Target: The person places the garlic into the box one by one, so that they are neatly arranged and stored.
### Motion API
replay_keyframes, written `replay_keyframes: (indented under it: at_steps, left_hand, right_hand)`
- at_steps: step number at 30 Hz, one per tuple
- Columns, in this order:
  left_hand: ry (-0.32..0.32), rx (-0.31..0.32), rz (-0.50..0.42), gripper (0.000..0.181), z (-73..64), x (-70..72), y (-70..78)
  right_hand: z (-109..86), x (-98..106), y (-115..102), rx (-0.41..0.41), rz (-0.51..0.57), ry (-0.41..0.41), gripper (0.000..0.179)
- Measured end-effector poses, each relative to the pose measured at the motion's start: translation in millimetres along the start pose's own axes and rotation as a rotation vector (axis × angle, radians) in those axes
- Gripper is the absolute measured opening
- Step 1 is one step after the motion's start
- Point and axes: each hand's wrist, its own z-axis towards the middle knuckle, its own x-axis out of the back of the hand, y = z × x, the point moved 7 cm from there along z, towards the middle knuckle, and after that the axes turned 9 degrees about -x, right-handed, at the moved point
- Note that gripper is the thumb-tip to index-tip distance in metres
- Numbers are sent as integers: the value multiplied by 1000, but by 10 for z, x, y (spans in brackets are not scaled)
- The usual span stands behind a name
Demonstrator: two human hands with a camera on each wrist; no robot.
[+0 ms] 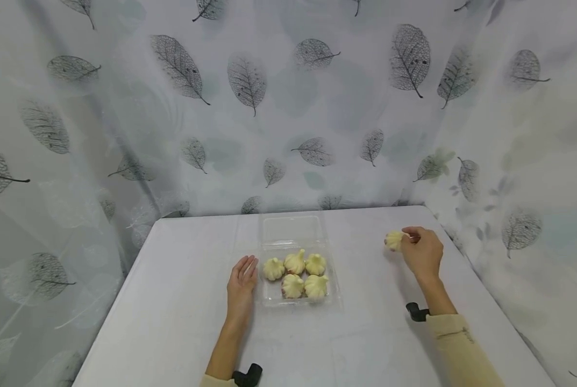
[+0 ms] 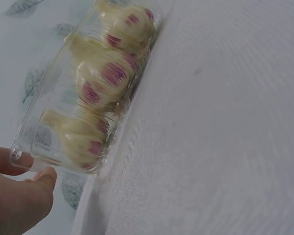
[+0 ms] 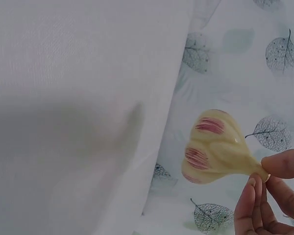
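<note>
A clear plastic box (image 1: 334, 293) with its lid (image 1: 290, 228) tipped back stands mid-table, holding several cream garlic bulbs (image 1: 295, 262). Beside its left wall is my left hand (image 1: 241, 282), fingers fairly straight. The left wrist view shows that hand's thumb and fingers (image 2: 12, 161) at the corner of the box, with purple-streaked bulbs (image 2: 105, 76) behind the clear wall. Over the table's right side, my right hand (image 1: 421, 252) pinches another garlic bulb (image 1: 393, 241). In the right wrist view, thumb and fingertips grip this bulb (image 3: 218, 149) by its stem end.
A white cloth covers the table (image 1: 172, 301). Behind it and along both sides hangs a pale curtain (image 1: 288, 118) printed with leaves. Each wrist wears a small black device (image 1: 416, 312).
</note>
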Motion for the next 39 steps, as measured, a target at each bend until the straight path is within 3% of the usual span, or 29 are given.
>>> replay_keyframes:
  at_steps: [21,39]
  left_hand:
    - [21,26,-31,55,14,11,6]
    - [7,35,-37,55,13,10,-15]
  right_hand:
    - [-298,-49,-539,63,78,-30,14]
    - [-578,-92,-908,202,169,-49,14]
